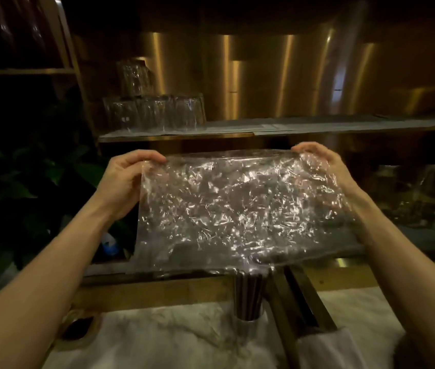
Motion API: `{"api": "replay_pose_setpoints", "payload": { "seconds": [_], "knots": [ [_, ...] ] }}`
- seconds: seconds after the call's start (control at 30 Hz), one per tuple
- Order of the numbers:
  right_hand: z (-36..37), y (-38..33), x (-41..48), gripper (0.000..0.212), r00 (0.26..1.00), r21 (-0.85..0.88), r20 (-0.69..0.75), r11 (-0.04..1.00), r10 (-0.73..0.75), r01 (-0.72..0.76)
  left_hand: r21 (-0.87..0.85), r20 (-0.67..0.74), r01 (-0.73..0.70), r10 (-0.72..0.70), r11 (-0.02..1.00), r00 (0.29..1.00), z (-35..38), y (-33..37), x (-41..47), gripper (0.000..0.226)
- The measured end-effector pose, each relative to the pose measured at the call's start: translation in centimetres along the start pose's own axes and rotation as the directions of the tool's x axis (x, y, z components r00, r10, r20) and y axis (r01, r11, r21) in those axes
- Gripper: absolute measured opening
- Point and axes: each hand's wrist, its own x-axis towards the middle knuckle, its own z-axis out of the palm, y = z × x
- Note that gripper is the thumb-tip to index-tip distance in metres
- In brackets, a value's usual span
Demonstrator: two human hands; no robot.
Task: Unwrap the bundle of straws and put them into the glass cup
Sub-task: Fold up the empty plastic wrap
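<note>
The left hand (124,179) and right hand (323,166) each pinch a top corner of the crinkled plastic wrap (243,209) — stretched flat, long axis left-to-right. Below it, the straws (248,296) stand upright on the desk (184,336) — the glass cup itself I cannot make out.

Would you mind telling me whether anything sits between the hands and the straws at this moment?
Yes. The crinkled plastic wrap, stretched between the left hand and right hand, hangs in front of the straws, covering their tops. The straws stand upright below it; the cup itself is hard to make out.

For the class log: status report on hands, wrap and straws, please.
Left hand and right hand pinch the plastic wrap spread flat. Straws upright in the glass cup below. Nothing obstructing.
</note>
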Motion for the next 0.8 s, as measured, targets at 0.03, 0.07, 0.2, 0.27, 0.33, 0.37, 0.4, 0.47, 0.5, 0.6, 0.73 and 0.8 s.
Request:
{"api": "replay_pose_setpoints", "payload": {
  "seconds": [0.03,0.07,0.2,0.27,0.33,0.37,0.4,0.47,0.5,0.6,0.73,0.8],
  "knots": [
    [0.1,0.0,0.1,0.011,1.0,0.004,0.002,1.0,-0.012,0.012,-0.019,0.001,0.006,-0.006,1.0,1.0,0.2,0.0,-0.1,0.051],
    [0.2,0.1,0.1,0.012,1.0,0.007,-0.004,1.0,-0.017,0.017,-0.041,0.005,0.011,-0.011,0.999,1.0,0.3,0.0,-0.2,0.053],
    [0.5,0.6,0.0,0.032,0.998,0.084,-0.058,0.996,0.03,-0.025,-0.129,0.053,0.039,-0.032,0.991,0.998,0.7,-0.1,-0.5,0.05],
    [0.9,0.7,0.0,0.032,0.996,0.068,-0.079,0.997,0.027,-0.021,-0.141,0.065,0.047,-0.038,0.989,0.997,0.7,-0.2,-0.7,0.046],
    [1.3,0.7,-0.2,0.029,0.994,0.115,-0.099,0.993,0.046,-0.034,-0.152,0.074,0.05,-0.039,0.987,0.996,0.6,-0.4,-0.8,0.046],
    [1.4,0.7,-0.3,0.029,0.994,0.169,-0.098,0.985,0.057,-0.04,-0.156,0.079,0.055,-0.043,0.986,0.996,0.4,-0.4,-0.8,0.046],
    [1.4,0.8,-0.3,0.029,0.994,0.211,-0.091,0.976,0.066,-0.046,-0.153,0.075,0.062,-0.051,0.986,0.996,0.3,-0.5,-0.8,0.046],
    [1.6,0.7,-0.2,0.029,0.992,0.198,-0.096,0.978,0.081,-0.061,-0.087,0.038,0.062,-0.059,0.994,0.998,0.2,-0.5,-0.7,0.045],
    [1.6,0.7,-0.2,0.027,0.991,0.168,-0.101,0.983,0.091,-0.073,-0.004,0.015,0.049,-0.049,0.999,0.999,0.2,-0.6,-0.7,0.04],
    [1.4,1.1,-0.1,0.016,0.991,-0.003,-0.111,0.998,0.068,-0.069,0.205,-0.032,-0.007,0.014,0.979,0.999,0.3,-0.9,-0.5,0.009],
    [1.1,1.8,-0.3,0.019,0.995,-0.085,-0.069,0.993,0.076,-0.082,0.25,-0.083,0.031,-0.01,0.968,0.996,-0.2,-1.0,0.3,0.037],
    [1.1,2.2,-0.4,0.026,0.995,-0.151,-0.053,0.984,0.085,-0.092,0.288,-0.094,0.084,-0.06,0.954,0.994,-0.4,-0.7,0.9,0.048]
  ]
}}
